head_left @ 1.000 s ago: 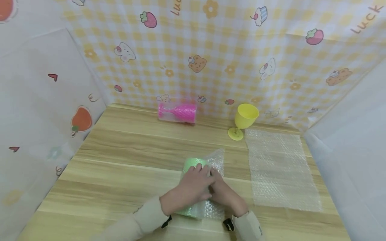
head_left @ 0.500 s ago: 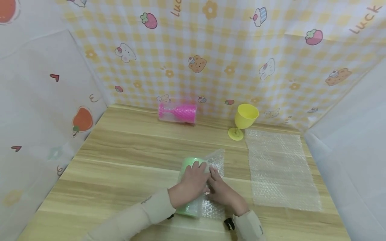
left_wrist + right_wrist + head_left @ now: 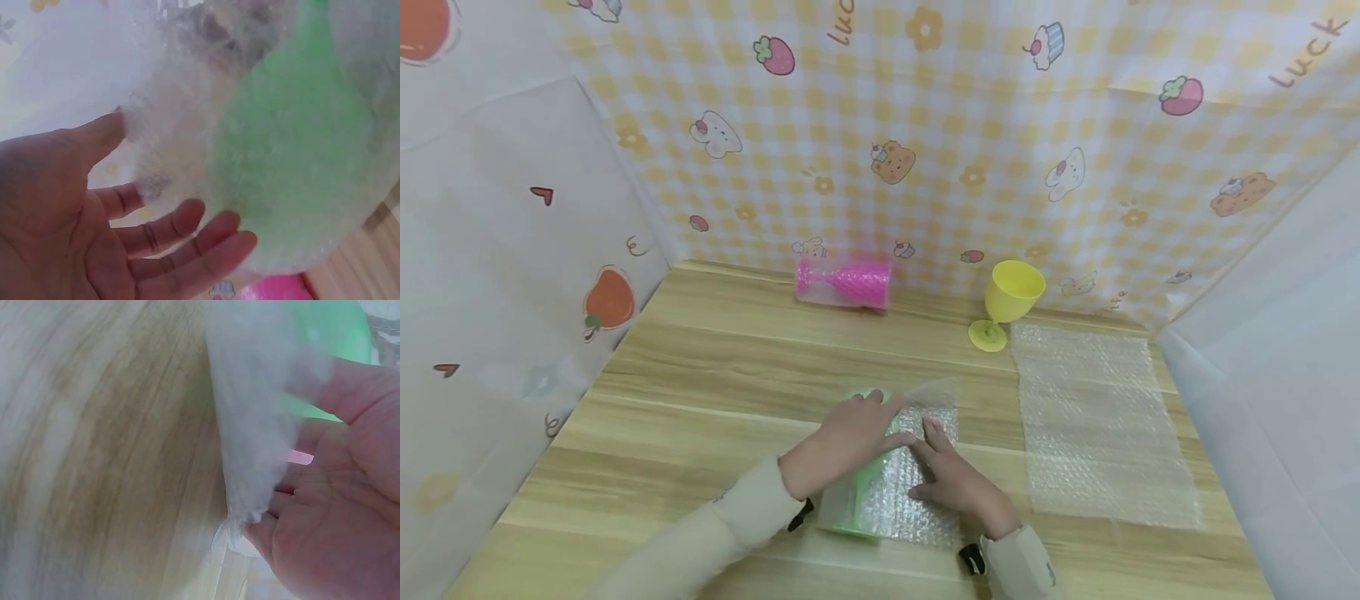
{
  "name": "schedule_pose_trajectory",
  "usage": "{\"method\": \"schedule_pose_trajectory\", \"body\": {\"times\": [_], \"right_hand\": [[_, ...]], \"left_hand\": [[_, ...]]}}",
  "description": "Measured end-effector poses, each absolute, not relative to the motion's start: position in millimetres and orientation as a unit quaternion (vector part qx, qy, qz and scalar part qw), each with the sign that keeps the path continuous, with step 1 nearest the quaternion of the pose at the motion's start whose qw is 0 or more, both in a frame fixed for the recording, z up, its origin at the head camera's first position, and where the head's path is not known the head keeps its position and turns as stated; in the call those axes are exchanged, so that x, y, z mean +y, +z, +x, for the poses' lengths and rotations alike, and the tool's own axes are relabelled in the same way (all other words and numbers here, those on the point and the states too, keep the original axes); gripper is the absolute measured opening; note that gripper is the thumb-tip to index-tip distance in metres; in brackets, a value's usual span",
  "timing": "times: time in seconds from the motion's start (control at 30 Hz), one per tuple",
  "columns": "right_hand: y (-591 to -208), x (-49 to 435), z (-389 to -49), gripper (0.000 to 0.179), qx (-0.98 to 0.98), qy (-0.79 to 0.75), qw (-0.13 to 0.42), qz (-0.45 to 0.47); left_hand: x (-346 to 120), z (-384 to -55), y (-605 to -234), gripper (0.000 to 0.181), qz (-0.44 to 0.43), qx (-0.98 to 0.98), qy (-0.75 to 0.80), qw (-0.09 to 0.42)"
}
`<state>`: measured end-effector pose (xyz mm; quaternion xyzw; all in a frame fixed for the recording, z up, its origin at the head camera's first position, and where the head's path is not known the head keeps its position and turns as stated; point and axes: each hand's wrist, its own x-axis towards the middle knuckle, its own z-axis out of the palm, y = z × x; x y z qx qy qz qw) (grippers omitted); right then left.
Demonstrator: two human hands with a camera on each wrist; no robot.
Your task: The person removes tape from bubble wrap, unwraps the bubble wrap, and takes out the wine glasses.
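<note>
A green goblet (image 3: 294,156) lies on its side in a sheet of bubble wrap (image 3: 906,504), its bowl largely under my left hand (image 3: 838,437) in the head view. That hand rests over the rolled part, fingers loosely bent and thumb stretched to the right. In the left wrist view the fingers (image 3: 181,250) lie along the wrapped bowl. My right hand (image 3: 958,483) touches the sheet's flat right part with spread fingers. Seen from the right wrist, a loose edge of the wrap (image 3: 250,425) stands up before its fingertips and partly hides them.
A pink goblet (image 3: 861,283) in bubble wrap lies at the back. To its right a yellow goblet (image 3: 1013,292) stands unwrapped. Another bubble wrap sheet (image 3: 1105,425) is spread flat at the right of the wooden table (image 3: 700,367). Patterned cloth (image 3: 970,125) hangs behind.
My hands have moved apart; the left has shifted left with the green goblet roll, uncovering more flat wrap. My right hand stays near its place, its fingers more spread.
</note>
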<state>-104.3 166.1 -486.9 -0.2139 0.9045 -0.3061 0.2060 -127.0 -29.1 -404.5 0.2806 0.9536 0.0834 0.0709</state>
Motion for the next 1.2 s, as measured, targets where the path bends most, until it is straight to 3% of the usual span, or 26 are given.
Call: {"method": "schedule_pose_trajectory", "body": {"times": [0.27, 0.4, 0.6, 0.9, 1.2], "right_hand": [[-485, 166, -104, 0.08, 0.903, -0.31, 0.215, -0.207], [-486, 166, -103, 0.08, 0.903, -0.309, 0.218, -0.205], [-485, 167, -103, 0.08, 0.903, -0.31, 0.219, -0.203], [-487, 167, -104, 0.081, 0.903, -0.311, 0.217, -0.203], [-486, 165, -105, 0.081, 0.903, -0.308, 0.22, -0.203]], "left_hand": [[-43, -137, -390, 0.014, 0.264, 0.937, 0.222, 0.064], [-53, -142, -385, 0.006, 0.229, 0.927, 0.287, 0.071], [-70, -147, -383, 0.019, 0.175, 0.909, 0.367, 0.094], [-91, -149, -387, 0.031, 0.155, 0.888, 0.429, 0.056], [-129, -146, -405, 0.04, 0.145, 0.874, 0.459, 0.068]]}}
